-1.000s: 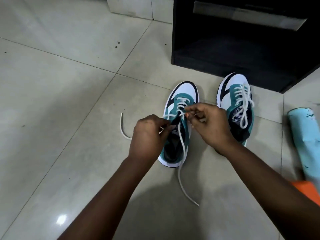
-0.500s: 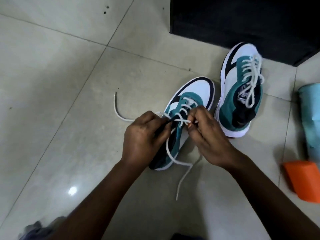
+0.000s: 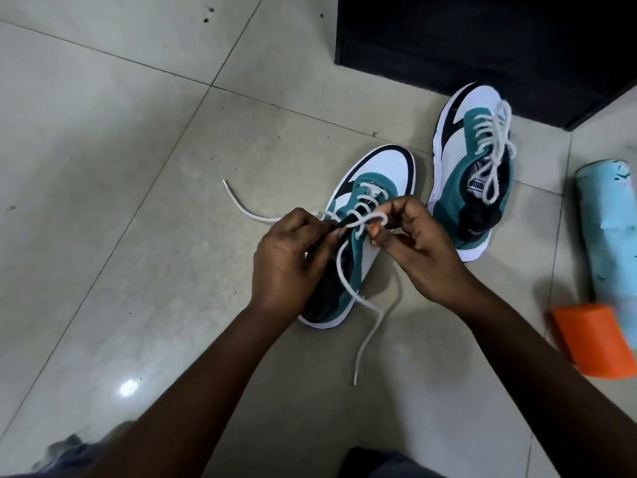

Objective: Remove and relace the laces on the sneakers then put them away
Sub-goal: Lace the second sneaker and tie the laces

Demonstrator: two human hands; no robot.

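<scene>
Head view looks down on a tiled floor [image 3: 103,167] where two teal, white and black sneakers lie. The near sneaker [image 3: 370,188] sits at centre, toe pointing away, tilted a little to the right, and both hands work over its throat. The left hand [image 3: 286,260] has its fingers curled, pinching the black tongue [image 3: 344,222] near the upper eyelets. The right hand [image 3: 420,250] pinches a loop of the white lace [image 3: 365,305] between thumb and fingertips, just above the tongue. One loose end of that lace trails left across the floor from under the left hand; the other runs down past the heel and ends on the tile between the forearms. The far sneaker [image 3: 462,160] stands just beside the near one, to its right, fully laced, its lace ends lying loose over the tongue, its toe close to a black cabinet [image 3: 482,39]. Well to the right lie a pale blue roll [image 3: 606,215] and, nearer the person, an orange object [image 3: 596,339], the two touching or overlapping at the frame edge.
</scene>
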